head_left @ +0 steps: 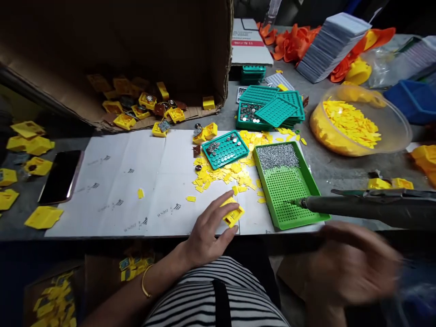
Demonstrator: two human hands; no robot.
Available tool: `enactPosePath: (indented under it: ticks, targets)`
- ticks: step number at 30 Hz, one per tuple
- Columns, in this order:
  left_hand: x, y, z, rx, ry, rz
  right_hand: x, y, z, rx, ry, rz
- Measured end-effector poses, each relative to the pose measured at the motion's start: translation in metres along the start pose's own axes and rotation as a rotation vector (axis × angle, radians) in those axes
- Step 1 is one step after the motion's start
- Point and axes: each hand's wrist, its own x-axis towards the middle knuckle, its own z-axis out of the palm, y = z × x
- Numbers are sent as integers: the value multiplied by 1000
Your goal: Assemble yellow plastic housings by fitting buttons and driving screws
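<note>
My left hand (pixel 208 234) is closed around a small yellow plastic housing (pixel 233 214) at the front edge of the white paper, thumb below and fingers above. My right hand (pixel 354 265) is smeared by motion at the lower right, just under a dark pen-shaped power screwdriver (pixel 368 210); whether it touches the tool cannot be made out. The screwdriver's tip lies over the perforated part of a green tray (pixel 282 193), which holds many small silver screws (pixel 277 156) at its far end. Loose flat yellow pieces (pixel 225 178) lie beyond my left hand.
A teal tray (pixel 225 150) holds round metal cells; more teal trays (pixel 272 104) are stacked behind. A clear bowl (pixel 391 131) contains yellow pieces. An open cardboard box (pixel 218 54) with yellow housings stands back left. A phone (pixel 61 176) lies at left; grey cards (pixel 334 45) are piled back right.
</note>
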Motion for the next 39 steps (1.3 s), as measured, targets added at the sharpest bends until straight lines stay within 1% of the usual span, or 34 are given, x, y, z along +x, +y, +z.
enactPosePath:
  ticks: [1,2,3,4,5,6,7,8,9,10,11,12,13,15,16,18,20,23,25,27,30,35,39]
  targets:
    - [-1,-1,0,30,-27,89,-3,-5,12,71,8,39]
    - [-2,-2,0,28,-51,141,-2,-8,24,155,-39,63]
    - [-3,-3,-1,3,-61,154,1,-10,36,291,-131,108]
    - [-4,-3,-2,-49,-50,118,7,-10,48,431,-208,164]
    - [-6,-3,-4,-134,-11,31,13,-11,58,569,-276,221]
    - [-7,-4,-6,-254,45,-97,20,-12,67,681,-326,268]
    - [-8,-4,-9,-400,112,-251,28,-13,73,742,-356,287]
    - [-8,-5,-11,-556,184,-409,37,-15,78,758,-386,274]
    - [-8,-7,-14,-708,251,-549,46,-16,82,730,-423,223]
    - [-8,-10,-17,-843,311,-656,57,-18,84,665,-450,147]
    - [-6,-13,-20,-952,362,-730,69,-19,86,573,-446,64]
    - [-5,-16,-23,-1036,408,-780,83,-18,89,465,-416,-14]
    - [-3,-19,-26,-1096,449,-817,99,-17,91,359,-341,-58]
    - [-1,-23,-33,-1159,487,-872,131,-13,97,157,-150,-52]
    - [-1,-25,-36,-1169,491,-899,146,-10,101,42,-127,-60]
    - [-1,-27,-40,-1170,489,-942,169,-6,111,-149,-149,-85]
    - [-3,-28,-44,-1161,484,-969,182,-4,120,-241,-194,-101]
    - [-5,-30,-47,-1132,480,-984,187,-5,128,-269,-208,-90]
    - [-6,-32,-47,-1112,469,-990,185,-6,129,-276,-216,-82]
    - [-6,-33,-48,-1095,456,-991,184,-6,127,-269,-230,-76]
    - [-5,-33,-48,-1074,433,-983,188,-1,118,-230,-246,-55]
    - [-4,-31,-47,-1046,423,-995,214,12,103,-158,-252,-5]
    - [-3,-31,-46,-1031,428,-1017,237,14,103,-150,-356,-16]
